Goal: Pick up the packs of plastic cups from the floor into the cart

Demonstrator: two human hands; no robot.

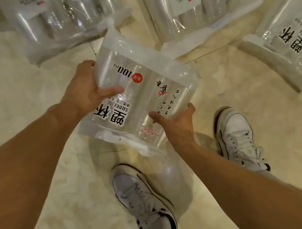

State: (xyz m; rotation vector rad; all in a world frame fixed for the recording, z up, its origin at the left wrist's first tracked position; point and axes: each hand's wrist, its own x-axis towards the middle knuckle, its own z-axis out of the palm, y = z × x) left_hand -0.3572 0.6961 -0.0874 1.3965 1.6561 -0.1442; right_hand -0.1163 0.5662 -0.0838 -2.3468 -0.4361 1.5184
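Note:
A clear pack of plastic cups [141,88] with black characters and a red "100 pcs" dot is held above the floor between both hands. My left hand [85,87] grips its left edge, thumb on top. My right hand [177,122] holds its near right corner from below, thumb on the front. Three more packs lie on the floor: one at the top left [54,22], one at the top middle [193,1] and one at the right [291,39]. No cart is in view.
Glossy cream marble floor [20,80] all around. My two white sneakers stand below the held pack, the left one [142,197] and the right one [235,136]. Open floor lies to the left and lower right.

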